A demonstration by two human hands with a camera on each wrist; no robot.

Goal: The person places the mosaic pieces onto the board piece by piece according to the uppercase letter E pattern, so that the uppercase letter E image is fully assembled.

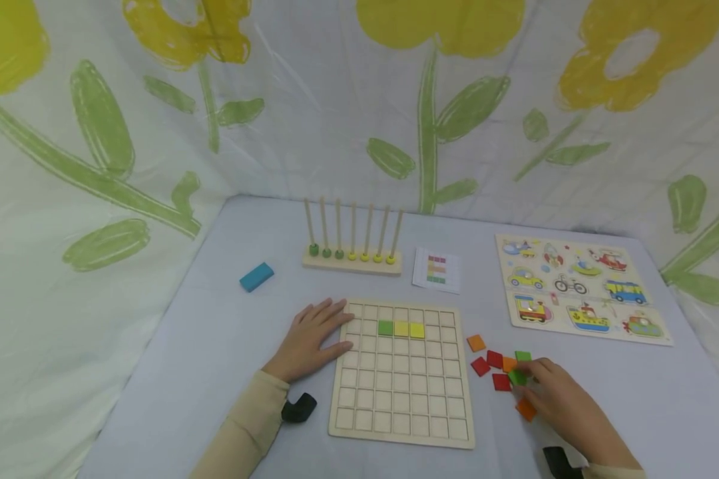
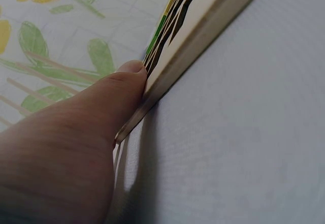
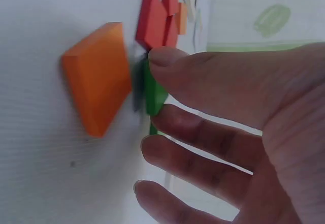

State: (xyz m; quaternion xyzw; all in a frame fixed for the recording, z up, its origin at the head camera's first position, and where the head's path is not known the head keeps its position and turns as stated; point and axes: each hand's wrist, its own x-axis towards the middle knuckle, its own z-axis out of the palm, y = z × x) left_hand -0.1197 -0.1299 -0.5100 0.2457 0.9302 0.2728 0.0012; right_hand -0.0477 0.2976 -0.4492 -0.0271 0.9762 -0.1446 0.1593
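Observation:
A wooden grid board (image 1: 401, 402) lies flat, with one green tile (image 1: 386, 328) and two yellow tiles (image 1: 417, 330) side by side in an upper row. Spread over the board's left edge is my left hand (image 1: 308, 342), fingers straight; in the left wrist view its thumb (image 2: 124, 84) rests against the board's rim. Right of the board, my right hand (image 1: 560, 396) pinches a green square tile (image 3: 155, 89) between thumb and index finger. Around it lie several red tiles (image 1: 501, 382), orange tiles (image 1: 476, 342) and another green tile (image 1: 522, 356). An orange tile (image 3: 99, 76) sits nearest the right wrist camera.
Behind the board stands a wooden rack (image 1: 352, 263) of upright pegs with green and yellow beads. A patterned card (image 1: 449, 273) lies beside it, a blue block (image 1: 256, 277) to the left. A vehicle puzzle board (image 1: 584, 289) occupies the back right. A flowered curtain (image 1: 311, 133) hangs behind.

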